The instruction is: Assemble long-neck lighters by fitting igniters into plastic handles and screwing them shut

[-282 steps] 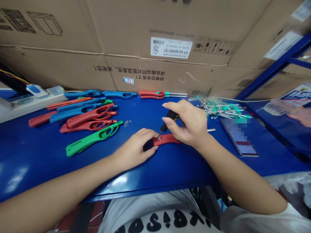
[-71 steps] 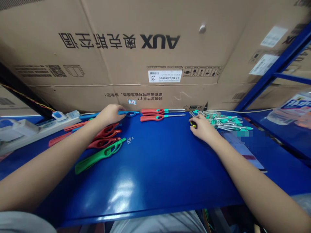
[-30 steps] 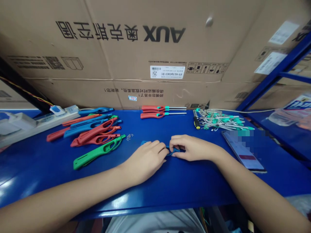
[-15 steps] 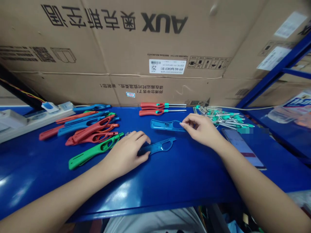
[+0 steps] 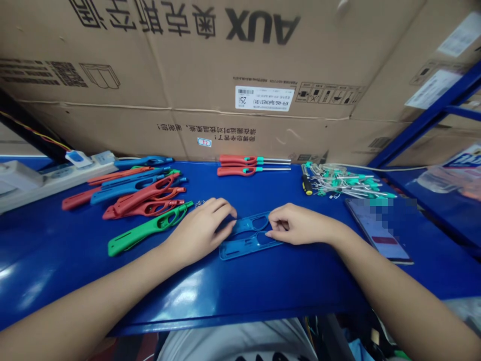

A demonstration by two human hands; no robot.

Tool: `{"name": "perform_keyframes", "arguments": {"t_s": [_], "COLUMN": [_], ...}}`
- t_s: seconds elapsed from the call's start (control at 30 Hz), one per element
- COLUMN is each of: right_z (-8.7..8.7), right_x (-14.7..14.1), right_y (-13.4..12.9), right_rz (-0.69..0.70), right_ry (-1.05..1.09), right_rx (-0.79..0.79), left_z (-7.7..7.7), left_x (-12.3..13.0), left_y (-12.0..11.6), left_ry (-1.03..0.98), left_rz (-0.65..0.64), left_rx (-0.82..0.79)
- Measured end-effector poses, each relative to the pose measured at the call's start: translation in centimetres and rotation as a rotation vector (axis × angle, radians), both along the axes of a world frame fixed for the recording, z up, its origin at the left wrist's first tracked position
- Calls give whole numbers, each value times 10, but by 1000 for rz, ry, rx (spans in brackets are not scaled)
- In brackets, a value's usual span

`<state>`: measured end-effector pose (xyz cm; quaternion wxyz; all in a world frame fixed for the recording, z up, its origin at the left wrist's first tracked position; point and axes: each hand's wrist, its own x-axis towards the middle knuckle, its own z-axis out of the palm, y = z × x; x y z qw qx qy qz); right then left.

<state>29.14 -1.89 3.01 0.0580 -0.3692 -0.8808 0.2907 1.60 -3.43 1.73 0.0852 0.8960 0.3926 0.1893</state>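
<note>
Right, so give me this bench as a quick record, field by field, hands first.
left hand: at the left end of the farther blue shell half
right hand: at the right ends of both halves; exact grip unclear
nearer blue shell half: lying open side up
left side: green handle, red and blue handles beyond it
back: red handles with metal rods
right side: screwdriver beside heaped rods with green parts; phone nearer
behind: cardboard, print upside down
</note>
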Motion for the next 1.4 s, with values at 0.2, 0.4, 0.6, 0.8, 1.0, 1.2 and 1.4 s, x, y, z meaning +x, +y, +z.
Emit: {"name": "perform_keyframes", "arguments": {"t_s": [0.2, 0.4, 0.6, 0.8, 1.0, 1.2, 1.4], "right_z": [8, 16, -2, -7, -6, 11, 21], "right_x": [19, 80, 139, 155, 144, 126, 108], "right_y": [12, 36, 56, 61, 59, 51, 44], "right_rz": [-124, -826, -1113, -1116, -1115, -1122, -1103], "right_ry": [20, -145, -149, -125, -127, -33, 168], "right_rx": [181, 574, 594, 569, 601, 760, 938], "left_z": [13, 9, 8, 6, 7, 7, 6], "left_x": [6, 10, 7, 4, 4, 5, 5], "left_y": [-16, -21, -18, -15, -15, -14, -14], "left_ry": [89, 178, 174, 161, 155, 153, 155], "left_rz": [-114, -143, -164, -177, -176, -170, -168], "left_rx": [-42, -64, -45, -45, -40, -41, -51]}}
